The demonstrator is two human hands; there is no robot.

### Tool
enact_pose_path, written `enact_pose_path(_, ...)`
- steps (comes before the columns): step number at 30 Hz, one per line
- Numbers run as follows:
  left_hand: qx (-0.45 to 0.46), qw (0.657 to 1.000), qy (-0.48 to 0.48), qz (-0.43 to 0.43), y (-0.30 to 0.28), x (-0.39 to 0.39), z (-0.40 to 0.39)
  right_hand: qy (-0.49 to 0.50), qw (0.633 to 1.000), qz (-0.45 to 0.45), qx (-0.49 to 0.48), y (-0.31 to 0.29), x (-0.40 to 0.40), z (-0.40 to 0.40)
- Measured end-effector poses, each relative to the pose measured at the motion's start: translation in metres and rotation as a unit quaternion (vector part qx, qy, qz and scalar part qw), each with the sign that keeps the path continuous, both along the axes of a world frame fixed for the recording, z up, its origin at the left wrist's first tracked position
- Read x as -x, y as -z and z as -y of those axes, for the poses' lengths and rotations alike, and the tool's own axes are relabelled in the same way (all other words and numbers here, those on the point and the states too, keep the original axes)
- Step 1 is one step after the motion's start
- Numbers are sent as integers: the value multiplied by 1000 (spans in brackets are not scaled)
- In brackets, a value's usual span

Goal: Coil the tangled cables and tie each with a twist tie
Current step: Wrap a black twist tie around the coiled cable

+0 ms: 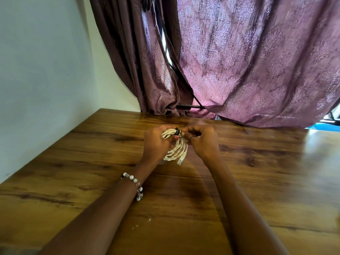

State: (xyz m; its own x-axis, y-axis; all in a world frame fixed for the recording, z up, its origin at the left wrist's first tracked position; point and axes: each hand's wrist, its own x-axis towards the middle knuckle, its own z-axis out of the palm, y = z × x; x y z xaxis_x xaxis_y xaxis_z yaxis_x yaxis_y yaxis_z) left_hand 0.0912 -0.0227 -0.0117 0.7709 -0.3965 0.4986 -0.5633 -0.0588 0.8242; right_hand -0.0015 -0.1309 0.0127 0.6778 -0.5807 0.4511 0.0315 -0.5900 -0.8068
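Observation:
A cream-white cable (pixel 177 150) is wound into a coil and held just above the wooden table (pixel 257 181), towards its far side. My left hand (pixel 156 142) grips the coil's left side. A black twist tie (pixel 177 132) wraps the top of the coil. My right hand (pixel 202 142) pinches the tie's loose end beside it. A clear plug (pixel 181 160) on the cable's end hangs at the coil's lower right.
Purple patterned curtains (pixel 248 61) hang behind the table's far edge. A pale wall (pixel 46 70) runs along the table's left side. Small white crumbs (pixel 148 219) lie on the table between my forearms.

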Motion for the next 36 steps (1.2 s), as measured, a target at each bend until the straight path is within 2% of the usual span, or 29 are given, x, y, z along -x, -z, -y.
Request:
enact_pose_path(6, -5, 1000, 1, -8, 0, 4, 1, 25, 999, 10, 46, -3, 2, 2)
enact_pose_path(13, -14, 999, -20, 21, -5, 11, 1, 39, 985, 49, 159, 5, -5, 3)
enact_pose_path(25, -6, 999, 7, -47, -8, 18, 2, 31, 959, 112, 259, 6, -7, -7)
enact_pose_path(27, 11, 998, 10, -62, -8, 19, 3, 30, 967, 98, 234, 6, -7, -5)
enact_pose_path(31, 18, 998, -26, -48, -12, 17, 2, -15, 993, 66, 100, -1, -2, 2)
enact_pose_path(36, 21, 996, 1, -81, -13, 15, -1, -60, 996, 46, -37, -2, -2, 4)
